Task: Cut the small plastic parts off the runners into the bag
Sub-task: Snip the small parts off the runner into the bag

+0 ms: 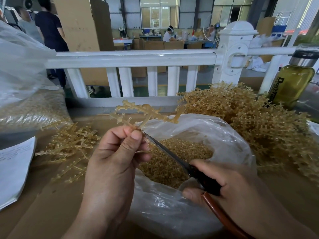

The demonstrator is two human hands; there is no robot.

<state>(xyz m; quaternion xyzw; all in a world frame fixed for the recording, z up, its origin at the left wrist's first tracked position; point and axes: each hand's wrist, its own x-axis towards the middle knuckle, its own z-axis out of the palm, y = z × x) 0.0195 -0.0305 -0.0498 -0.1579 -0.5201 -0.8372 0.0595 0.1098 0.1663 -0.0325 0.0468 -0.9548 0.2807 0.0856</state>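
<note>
1 runner (143, 112) is being pinched by the left hand (114, 156) above the bag (224, 135) (a heap of cut parts (198, 150) is lying in it). Scissors (165, 150) are being gripped by the right hand (229, 185), tips being held against the runner's stem. A big pile (259, 121) is being left at the bag's right.

The only view comes from a wide-angle camera worn on the person's head, facing forward and tilted down along the forearms. The left hand (112, 161) and right hand (238, 187) sit very near the lens, low in the frame, over the open plastic bag (229, 135). The white railing (131, 59) bows with lens distortion, and the factory hall (120, 19) beyond looks distant, perhaps slightly soft
</note>
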